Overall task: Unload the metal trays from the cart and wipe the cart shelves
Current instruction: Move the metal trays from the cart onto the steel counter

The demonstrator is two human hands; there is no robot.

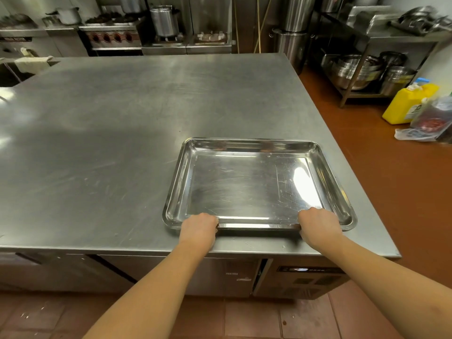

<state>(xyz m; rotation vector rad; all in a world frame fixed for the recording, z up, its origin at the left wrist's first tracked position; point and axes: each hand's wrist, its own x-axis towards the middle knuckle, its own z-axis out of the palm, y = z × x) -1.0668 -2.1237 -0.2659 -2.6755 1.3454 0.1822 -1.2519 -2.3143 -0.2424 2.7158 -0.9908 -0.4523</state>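
On the steel table (117, 143), toward its near right corner at about 5 o'clock from the table's middle, the metal tray (244, 187) lies flat with its long side toward me. Thin layered edges show under its near rim between my hands, so it may be the top of a stack; I cannot tell how many.

My left hand (199, 227) grips the near rim close to the tray's 7 o'clock corner, and my right hand (318, 223) grips the same rim close to the 5 o'clock corner. On both hands the fingers are curled over the rim and clamped on it, knuckles up; the fingertips are hidden past the backs of my hands. Both forearms reach in from below, bare.

The tray is shiny and scratched, with nothing in it and a bright glare at its right side.

At 10 o'clock a pale cloth (31, 63) hangs over the table's far left edge. At 12 o'clock a tall steel pot (163, 20) stands on a burner beyond the table. At 2 o'clock a yellow jug (411, 104) sits on the brown floor, and behind it steel bowls (354, 69) are stacked on a low rack shelf.
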